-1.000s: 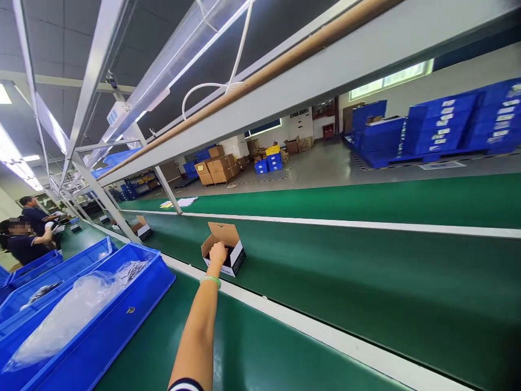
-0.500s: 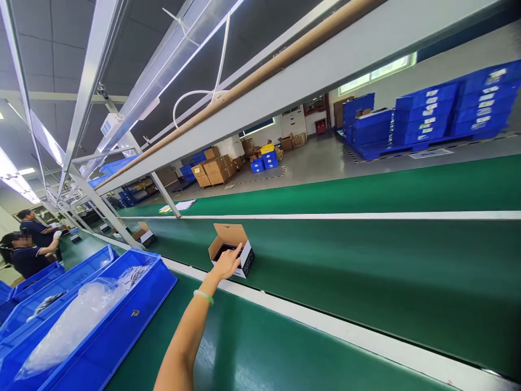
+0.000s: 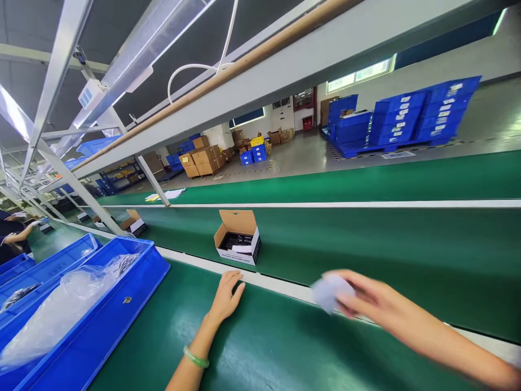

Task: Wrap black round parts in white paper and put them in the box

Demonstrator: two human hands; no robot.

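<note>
An open cardboard box (image 3: pixel 239 239) with dark contents and a white card inside stands on the green conveyor belt (image 3: pixel 366 255). My left hand (image 3: pixel 226 293) rests open on the green bench just short of the white strip (image 3: pixel 268 282), a little in front of the box. My right hand (image 3: pixel 358 296) comes in from the right, blurred, its fingers closed on a small pale bluish-white object (image 3: pixel 329 290) that I cannot make out. A green bangle (image 3: pixel 195 358) sits on my left wrist.
Blue bins (image 3: pixel 93 309) with clear plastic bags (image 3: pixel 61 309) stand at the left on the bench. A second open box (image 3: pixel 133 222) lies further up the belt. A slanted metal frame post (image 3: pixel 81 190) rises at left. A person's arm (image 3: pixel 14 236) shows at the far left. Stacked blue crates (image 3: pixel 407 117) and cartons (image 3: pixel 201 160) stand beyond.
My left hand drew back from the box to the bench edge and opened flat. My right hand entered from the right holding a pale object. The box sits further right on the belt.
</note>
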